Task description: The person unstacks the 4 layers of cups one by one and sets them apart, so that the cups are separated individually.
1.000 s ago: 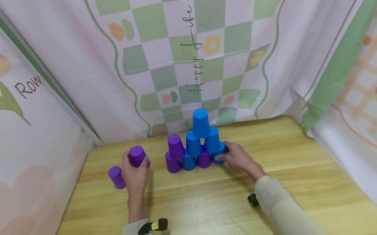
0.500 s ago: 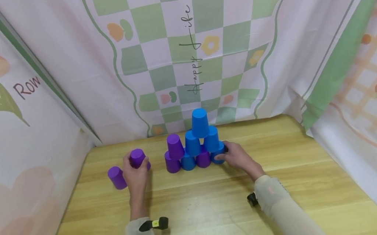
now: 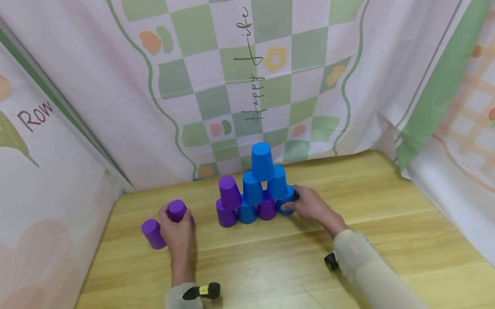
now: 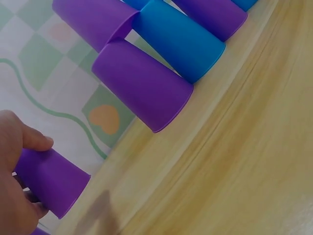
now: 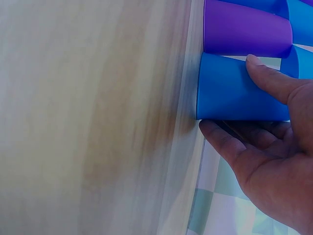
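Note:
Upside-down cups stand in a stepped stack. Its bottom row alternates purple (image 3: 227,213) and blue (image 3: 247,212). Above sit a purple cup (image 3: 230,193) on the left and two blue cups, with one blue cup (image 3: 262,161) on top. My left hand (image 3: 178,235), left of the stack, grips an upside-down purple cup (image 4: 53,182) between thumb and fingers. Another purple cup (image 3: 153,233) stands just left of that hand. At the stack's right end, my right hand (image 3: 311,205) holds the lowest blue cup (image 5: 239,88), thumb on one side and fingers on the other.
The wooden table (image 3: 257,275) stretches in front of the stack. A checked cloth (image 3: 243,101) hangs right behind the table's back edge, and printed cloths (image 3: 28,201) close off the sides. Black straps with small devices (image 3: 203,292) sit on the wrists.
My left hand has moved slightly down in the head view with its purple cup, close to the table. The right hand and the stack hold their places.

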### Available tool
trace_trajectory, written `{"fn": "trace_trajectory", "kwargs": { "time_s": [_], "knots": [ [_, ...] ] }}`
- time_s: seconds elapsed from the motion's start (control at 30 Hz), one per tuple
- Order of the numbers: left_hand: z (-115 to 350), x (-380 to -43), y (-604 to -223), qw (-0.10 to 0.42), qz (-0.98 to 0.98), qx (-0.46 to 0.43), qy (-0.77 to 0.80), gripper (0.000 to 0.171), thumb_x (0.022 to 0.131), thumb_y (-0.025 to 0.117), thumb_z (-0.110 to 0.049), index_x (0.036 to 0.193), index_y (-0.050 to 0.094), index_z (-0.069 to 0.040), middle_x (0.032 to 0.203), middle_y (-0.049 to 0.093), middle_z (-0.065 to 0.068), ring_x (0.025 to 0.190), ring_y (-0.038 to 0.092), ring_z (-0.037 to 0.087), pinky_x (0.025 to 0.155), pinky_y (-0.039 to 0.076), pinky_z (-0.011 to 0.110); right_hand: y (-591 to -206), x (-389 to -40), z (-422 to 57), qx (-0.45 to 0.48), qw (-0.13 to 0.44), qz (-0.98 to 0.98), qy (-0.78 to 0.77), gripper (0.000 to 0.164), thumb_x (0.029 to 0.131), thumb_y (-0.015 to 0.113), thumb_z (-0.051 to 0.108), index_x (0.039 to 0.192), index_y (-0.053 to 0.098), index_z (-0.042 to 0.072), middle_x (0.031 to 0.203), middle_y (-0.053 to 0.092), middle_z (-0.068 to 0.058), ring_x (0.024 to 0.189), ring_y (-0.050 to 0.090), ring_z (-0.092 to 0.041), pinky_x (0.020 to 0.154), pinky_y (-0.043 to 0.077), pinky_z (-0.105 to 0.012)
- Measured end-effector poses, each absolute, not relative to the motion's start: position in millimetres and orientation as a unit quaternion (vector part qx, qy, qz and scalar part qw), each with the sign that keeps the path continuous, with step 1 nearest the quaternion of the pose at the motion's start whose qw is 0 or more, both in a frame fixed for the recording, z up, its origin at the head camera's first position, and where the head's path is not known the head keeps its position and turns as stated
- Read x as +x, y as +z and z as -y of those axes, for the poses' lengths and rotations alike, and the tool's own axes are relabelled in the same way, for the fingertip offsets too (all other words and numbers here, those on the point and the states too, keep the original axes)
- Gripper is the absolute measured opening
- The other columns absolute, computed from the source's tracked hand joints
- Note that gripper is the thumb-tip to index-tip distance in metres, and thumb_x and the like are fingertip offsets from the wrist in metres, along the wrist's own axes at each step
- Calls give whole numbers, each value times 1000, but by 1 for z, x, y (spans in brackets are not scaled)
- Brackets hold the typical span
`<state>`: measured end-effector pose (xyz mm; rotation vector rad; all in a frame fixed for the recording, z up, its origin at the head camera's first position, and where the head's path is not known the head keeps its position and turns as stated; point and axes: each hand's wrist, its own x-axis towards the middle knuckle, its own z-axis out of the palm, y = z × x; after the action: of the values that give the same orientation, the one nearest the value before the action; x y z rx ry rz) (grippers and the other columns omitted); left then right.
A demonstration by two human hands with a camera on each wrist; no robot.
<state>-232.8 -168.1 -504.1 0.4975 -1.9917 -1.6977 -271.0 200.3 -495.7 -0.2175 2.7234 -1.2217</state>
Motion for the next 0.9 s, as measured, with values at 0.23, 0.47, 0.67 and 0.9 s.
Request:
{"fn": "trace_trajectory", "kwargs": {
  "time_s": [0.23,0.47,0.67,0.9],
  "knots": [
    [166,-231,-508,221,723,194,-625,59,92,71,2,147,48,-1,152,52,27,146,47,43,125,36,56,-497,-271,-201,-65,76,-906,-411,42,98,76,26,131,64,5,121,71,-13,97,64,-28,89,60,-45],
    [165,-230,-511,205,714,201,-639,62,94,67,3,151,44,-4,156,49,25,148,45,41,126,34,56,-497,-271,-201,-64,77,-905,-414,41,98,76,26,131,63,4,122,71,-13,97,64,-28,89,60,-45],
    [165,-230,-515,207,719,199,-633,62,93,67,4,150,45,-3,155,49,25,147,45,42,126,35,56,-496,-271,-201,-64,75,-905,-414,40,98,76,24,130,64,4,121,71,-13,96,65,-29,89,61,-45],
    [166,-231,-517,217,730,201,-616,61,92,69,4,148,46,0,152,52,28,145,47,44,125,35,57,-497,-271,-201,-69,71,-907,-410,42,98,76,25,131,64,2,122,71,-15,97,65,-28,89,61,-47]
  ]
}}
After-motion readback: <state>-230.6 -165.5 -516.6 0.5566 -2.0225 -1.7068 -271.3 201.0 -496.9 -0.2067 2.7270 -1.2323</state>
